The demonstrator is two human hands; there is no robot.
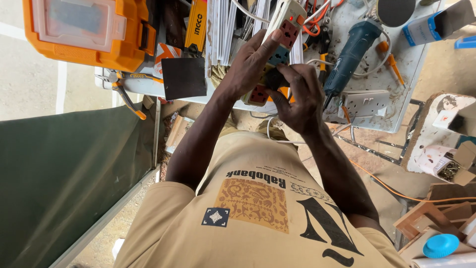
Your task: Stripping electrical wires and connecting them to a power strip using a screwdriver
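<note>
White power strip (pixel 283 31) is gripped by the left hand (pixel 253 62); a black plug (pixel 274 79) is pinched by the right hand (pixel 297 97) against it.

The person wears a tan short-sleeved T-shirt with a mustard patterned square, a small dark square and large black printed shapes; left hand (pixel 253 62) and right hand (pixel 297 97) are bare, no rings on the fingers.

The power strip (pixel 280 37) is smooth, glossy white plastic; the toolbox (pixel 89 30) glossy orange plastic; the sanding sheet (pixel 184 78) at the workbench (pixel 406 74) edge matt, rough black; the workbench dusty, scuffed.
</note>
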